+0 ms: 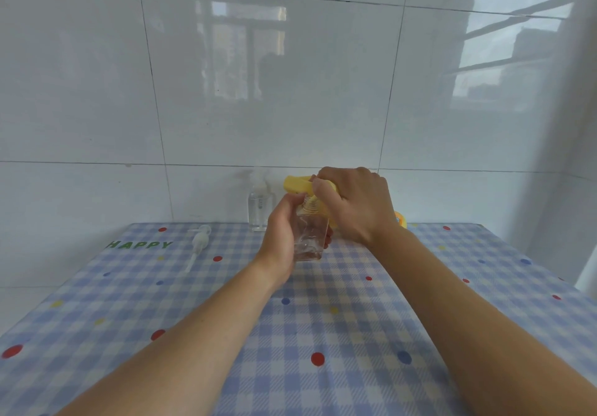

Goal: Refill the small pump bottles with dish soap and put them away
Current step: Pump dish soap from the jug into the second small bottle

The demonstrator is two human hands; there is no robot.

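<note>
I am gripping a small clear bottle [308, 238] in my left hand [280, 238], fingers curling round it, near the back of the checked tablecloth [355, 335]. My right hand [353, 205] is curling over the yellow pump [295, 184] of the dish soap bottle [400, 221], mostly hidden behind it. A second small bottle [258, 210] is standing by the wall, and a loose white pump [198, 242] is lying to the left.
</note>
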